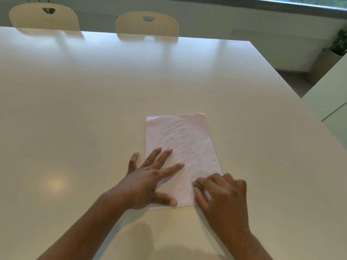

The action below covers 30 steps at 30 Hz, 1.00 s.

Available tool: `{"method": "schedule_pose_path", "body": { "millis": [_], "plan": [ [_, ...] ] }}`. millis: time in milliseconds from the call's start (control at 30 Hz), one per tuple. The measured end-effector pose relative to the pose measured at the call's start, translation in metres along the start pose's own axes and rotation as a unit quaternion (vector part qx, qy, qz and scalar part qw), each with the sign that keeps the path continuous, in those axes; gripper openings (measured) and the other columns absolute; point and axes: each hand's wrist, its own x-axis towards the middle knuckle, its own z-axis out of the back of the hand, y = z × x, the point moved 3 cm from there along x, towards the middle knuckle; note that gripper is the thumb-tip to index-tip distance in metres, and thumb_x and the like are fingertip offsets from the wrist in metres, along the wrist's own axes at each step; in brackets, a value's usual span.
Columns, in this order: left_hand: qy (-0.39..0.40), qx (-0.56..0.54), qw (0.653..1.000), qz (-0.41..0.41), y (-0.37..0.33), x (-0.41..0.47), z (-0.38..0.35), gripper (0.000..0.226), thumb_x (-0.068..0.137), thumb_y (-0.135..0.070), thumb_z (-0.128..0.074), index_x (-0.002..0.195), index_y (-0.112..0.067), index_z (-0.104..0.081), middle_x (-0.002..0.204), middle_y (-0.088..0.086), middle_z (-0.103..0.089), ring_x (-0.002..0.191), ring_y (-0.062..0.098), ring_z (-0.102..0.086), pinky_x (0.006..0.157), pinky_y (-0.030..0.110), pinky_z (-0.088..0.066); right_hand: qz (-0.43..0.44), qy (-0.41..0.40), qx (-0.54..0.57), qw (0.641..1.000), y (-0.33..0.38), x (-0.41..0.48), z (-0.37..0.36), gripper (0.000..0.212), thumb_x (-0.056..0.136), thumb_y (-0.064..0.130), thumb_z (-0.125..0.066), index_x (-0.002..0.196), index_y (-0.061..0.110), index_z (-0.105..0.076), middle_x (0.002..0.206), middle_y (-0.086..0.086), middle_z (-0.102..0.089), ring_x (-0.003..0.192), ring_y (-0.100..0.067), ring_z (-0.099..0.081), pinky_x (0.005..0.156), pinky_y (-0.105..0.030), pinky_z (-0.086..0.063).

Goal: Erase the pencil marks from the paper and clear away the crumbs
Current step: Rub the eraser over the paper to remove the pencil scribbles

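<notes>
A white sheet of paper [189,132] lies on the table, covered with grey zigzag pencil marks [180,139]. My left hand [150,177] lies flat on the sheet's near left part, fingers spread, pressing it down. My right hand [221,192] is at the sheet's near right corner, fingers curled around a small white eraser [205,194] that touches the paper; most of the eraser is hidden by my fingers. A few dark specks [214,160] lie near the sheet's right edge.
The big white table [93,109] stretches far to the left and ahead. Two cream chairs [147,25] stand at its far side. The table's right edge [293,87] runs diagonally, with a white cabinet [330,94] beyond it.
</notes>
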Motion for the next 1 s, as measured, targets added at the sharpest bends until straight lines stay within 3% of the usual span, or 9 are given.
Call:
{"method": "schedule_pose_path", "body": {
  "millis": [67,233,433,633,800,867,1000],
  "plan": [
    [0.000,0.002,1.000,0.003,0.000,0.000,0.000,0.101,0.078,-0.093,-0.050,0.155,-0.067,0.009,0.164,-0.019,0.040,0.143,0.001,0.049,0.116,0.059,0.032,-0.020,-0.003,0.004,1.000,0.000,0.001,0.000,0.005,0.084,0.035,-0.073,0.088,0.033,-0.076,0.081,0.013,-0.068,0.076,-0.019,-0.061,0.073,-0.037,-0.029],
    [-0.002,0.016,1.000,0.000,0.001,0.000,0.000,0.101,0.075,-0.097,-0.042,0.154,-0.068,0.013,0.163,-0.018,0.042,0.143,0.002,0.050,0.117,0.061,0.029,0.066,0.041,0.050,0.996,0.028,-0.018,-0.012,0.006,0.086,0.037,-0.076,0.090,0.033,-0.075,0.081,0.014,-0.066,0.077,-0.014,-0.060,0.074,-0.037,-0.033],
    [-0.004,0.007,1.000,-0.001,0.001,0.000,-0.001,0.102,0.074,-0.097,-0.045,0.154,-0.068,0.011,0.165,-0.017,0.039,0.144,0.002,0.049,0.117,0.062,0.030,-0.061,-0.026,-0.027,0.997,-0.013,0.005,0.004,0.005,0.084,0.035,-0.072,0.087,0.034,-0.076,0.081,0.012,-0.070,0.075,-0.022,-0.063,0.072,-0.038,-0.031],
    [0.001,0.020,1.000,0.002,0.002,0.001,-0.001,0.102,0.075,-0.098,-0.042,0.154,-0.067,0.014,0.164,-0.018,0.042,0.143,0.002,0.050,0.117,0.061,0.030,0.042,0.044,0.048,0.997,0.021,-0.017,-0.012,0.007,0.088,0.037,-0.071,0.091,0.033,-0.076,0.082,0.011,-0.067,0.074,-0.017,-0.063,0.070,-0.038,-0.040],
    [0.001,0.012,1.000,0.002,0.001,0.000,-0.001,0.104,0.071,-0.100,-0.040,0.154,-0.067,0.012,0.164,-0.018,0.041,0.143,0.001,0.049,0.116,0.061,0.031,-0.055,-0.013,-0.020,0.998,-0.017,0.007,0.002,0.009,0.086,0.035,-0.067,0.088,0.031,-0.076,0.080,0.008,-0.069,0.072,-0.025,-0.063,0.067,-0.039,-0.040],
    [0.001,0.015,1.000,0.003,0.001,0.000,0.000,0.103,0.071,-0.099,-0.040,0.155,-0.067,0.012,0.164,-0.019,0.041,0.143,0.001,0.049,0.116,0.060,0.032,-0.021,0.002,-0.014,1.000,-0.003,0.001,-0.001,0.008,0.088,0.033,-0.067,0.088,0.030,-0.074,0.080,0.007,-0.066,0.073,-0.025,-0.062,0.068,-0.040,-0.042],
    [0.000,0.022,1.000,0.000,0.000,-0.001,0.000,0.101,0.076,-0.097,-0.042,0.154,-0.067,0.013,0.163,-0.018,0.042,0.143,0.002,0.050,0.117,0.059,0.031,0.055,0.068,0.102,0.991,0.029,-0.026,-0.013,0.008,0.089,0.030,-0.072,0.095,0.030,-0.076,0.085,0.009,-0.064,0.074,-0.019,-0.061,0.066,-0.034,-0.050]
  ]
}}
